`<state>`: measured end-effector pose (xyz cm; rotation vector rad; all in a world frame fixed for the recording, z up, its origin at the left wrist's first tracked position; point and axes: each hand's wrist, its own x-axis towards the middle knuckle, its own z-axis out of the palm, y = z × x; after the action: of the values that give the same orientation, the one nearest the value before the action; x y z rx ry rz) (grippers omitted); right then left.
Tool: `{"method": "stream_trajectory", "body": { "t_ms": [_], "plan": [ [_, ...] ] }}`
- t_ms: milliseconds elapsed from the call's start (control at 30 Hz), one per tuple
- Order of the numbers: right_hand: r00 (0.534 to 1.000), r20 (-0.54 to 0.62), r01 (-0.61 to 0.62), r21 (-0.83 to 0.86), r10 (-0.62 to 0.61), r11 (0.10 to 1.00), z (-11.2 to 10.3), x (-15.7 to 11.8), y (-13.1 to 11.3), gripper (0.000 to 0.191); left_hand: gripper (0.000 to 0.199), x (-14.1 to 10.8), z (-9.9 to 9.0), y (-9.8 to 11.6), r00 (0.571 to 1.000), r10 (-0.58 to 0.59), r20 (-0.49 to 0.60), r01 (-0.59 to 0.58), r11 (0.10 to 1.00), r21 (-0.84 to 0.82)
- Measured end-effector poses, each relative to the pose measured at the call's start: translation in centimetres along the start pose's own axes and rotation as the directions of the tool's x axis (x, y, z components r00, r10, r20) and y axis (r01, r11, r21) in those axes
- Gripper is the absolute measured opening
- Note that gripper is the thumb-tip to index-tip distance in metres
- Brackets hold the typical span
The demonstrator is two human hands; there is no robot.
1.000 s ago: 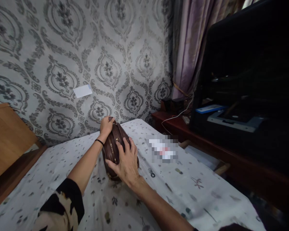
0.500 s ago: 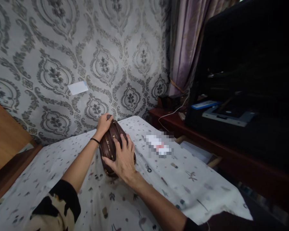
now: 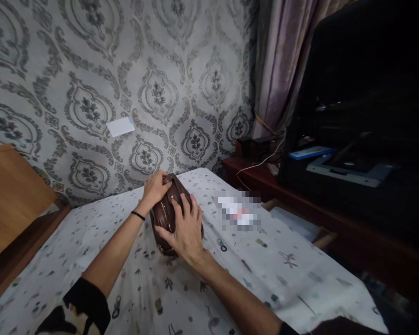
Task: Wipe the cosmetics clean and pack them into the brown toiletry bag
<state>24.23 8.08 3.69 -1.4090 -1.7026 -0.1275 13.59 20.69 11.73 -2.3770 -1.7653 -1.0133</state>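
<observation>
A brown leather bag with gold-coloured zippers sits on the patterned white sheet. At its far end, my left hand is closed on the bag's top edge, thumb toward the strap; its fingertips are partly hidden. My right hand lies across the near part with fingers bent and spread, gripping the bag between the thumb on the left and the fingers over the right. Part of the zipper shows left of that hand. The bag's underside is hidden.
To the right of the bag lies a blurred-out white and pink item. Beyond it are an open drawer and a dark red desk with a large black screen. A wooden board stands at left, before a patterned wall.
The view has shifted slightly, so everything sits further right. My left hand has come a little nearer along the bag's top edge. My right hand keeps its place on the bag.
</observation>
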Motion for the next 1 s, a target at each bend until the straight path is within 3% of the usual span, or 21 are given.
{"method": "stream_trajectory", "body": {
  "t_ms": [167,267,367,600,833,1000],
  "plan": [
    [0.999,-0.044,0.014,-0.013,-0.015,1.000,0.4,-0.2,0.3,0.083,0.031,-0.5,-0.8,0.1,0.997,0.061,-0.041,-0.063,0.996,-0.065],
    [0.998,-0.056,0.014,-0.020,-0.015,1.000,0.6,-0.2,0.3,0.084,0.046,-0.9,-1.5,0.2,0.976,0.211,-0.053,-0.215,0.972,-0.093],
    [0.998,-0.053,0.016,-0.025,-0.018,1.000,0.6,-0.2,0.3,0.084,0.044,-1.0,-1.6,0.1,0.939,0.344,0.012,-0.343,0.938,-0.041],
    [0.999,-0.046,0.013,-0.030,-0.014,0.999,0.6,-0.1,0.2,0.083,0.041,-0.5,-1.4,0.3,0.930,0.332,0.159,-0.354,0.924,0.143],
    [0.999,-0.036,0.002,-0.046,-0.003,0.999,0.6,-0.2,0.2,0.082,0.046,-0.7,-2.3,1.4,0.875,0.353,0.332,-0.442,0.861,0.250],
    [0.994,-0.108,-0.007,-0.031,0.003,0.999,1.1,-0.2,0.2,0.091,0.037,-0.8,-2.5,1.7,0.876,0.369,0.312,-0.438,0.879,0.188]
  ]
}}
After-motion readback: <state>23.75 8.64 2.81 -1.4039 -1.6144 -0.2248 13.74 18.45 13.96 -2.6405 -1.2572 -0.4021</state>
